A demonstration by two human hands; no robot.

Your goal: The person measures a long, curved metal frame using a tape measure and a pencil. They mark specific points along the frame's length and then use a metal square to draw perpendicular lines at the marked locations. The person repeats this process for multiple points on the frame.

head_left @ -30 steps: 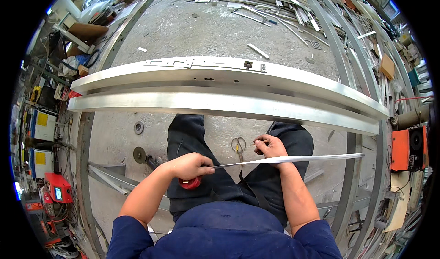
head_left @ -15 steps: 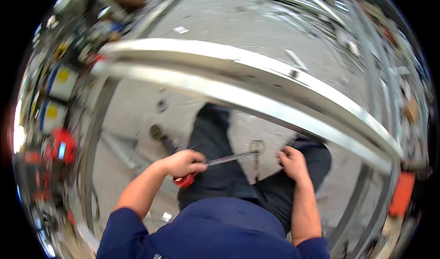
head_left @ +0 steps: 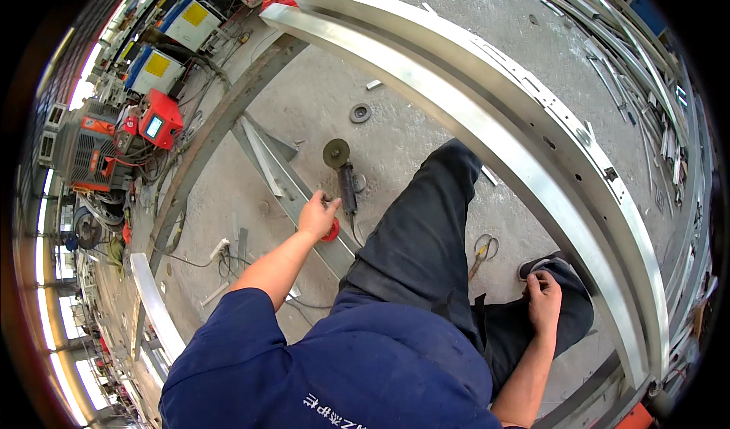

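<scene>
My left hand [head_left: 319,215] is closed around a red tape measure [head_left: 332,231], mostly hidden under the fingers; no drawn-out blade shows. It hovers left of my bent left leg, close to an angle grinder [head_left: 347,189] lying on the floor. Over my right lower leg is my right hand [head_left: 544,300], fingers curled in; whatever they may hold is too small to make out. A long silvery metal channel [head_left: 487,125] crosses in front of me, with slots and holes along its far flange.
Scissors [head_left: 483,254] lie on the floor between my legs, and a grinding disc [head_left: 360,113] lies beyond the grinder. A red machine with a lit screen [head_left: 160,119] and cables stand at left. Metal bars [head_left: 631,64] are piled at far right. Steel supports [head_left: 220,129] run under the channel.
My view has swung left, so the channel now slants down to the right. The tape's blade, drawn out before, no longer shows. My hands are farther apart.
</scene>
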